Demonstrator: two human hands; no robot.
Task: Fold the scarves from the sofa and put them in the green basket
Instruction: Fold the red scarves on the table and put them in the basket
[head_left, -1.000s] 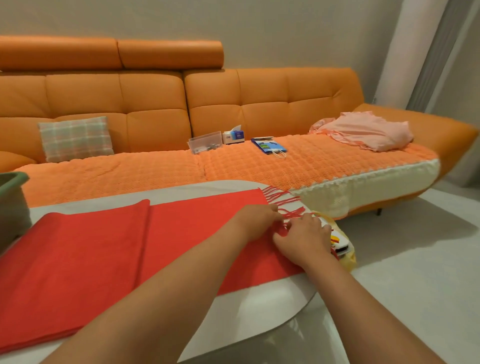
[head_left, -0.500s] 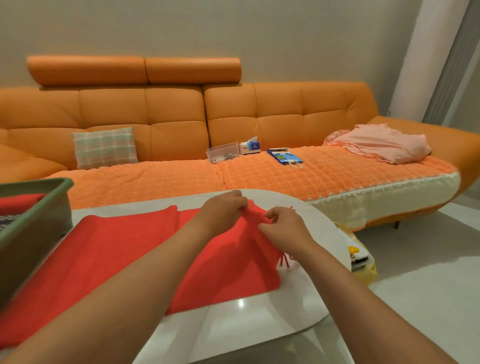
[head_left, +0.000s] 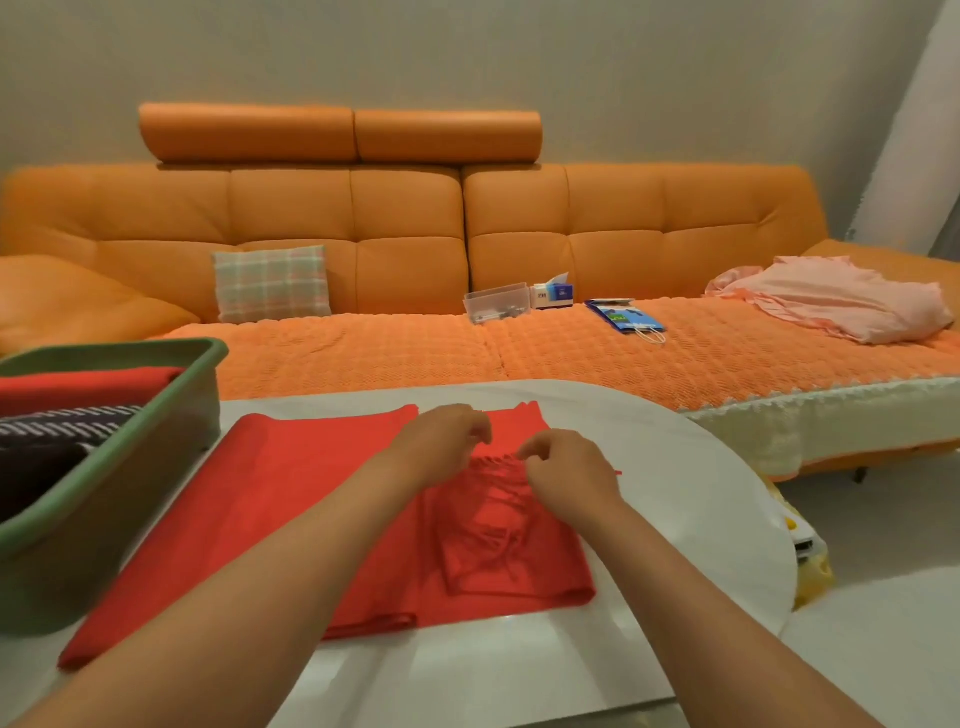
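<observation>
Head view: left hand (head_left: 441, 441) and right hand (head_left: 569, 475) both pinched shut on the fringed end of the red scarf (head_left: 291, 519), which lies flat on the white table (head_left: 675, 493) just beside the green basket (head_left: 156, 431). To do this fold well I'd lay the fringe square on the layer beneath, edges lined up, tassels tucked in, then smooth out toward the fold. Basket already holds a folded red scarf (head_left: 83, 387) and a striped dark scarf (head_left: 57, 423); pink cloth (head_left: 841, 304) waits on the orange sofa (head_left: 363, 249).
</observation>
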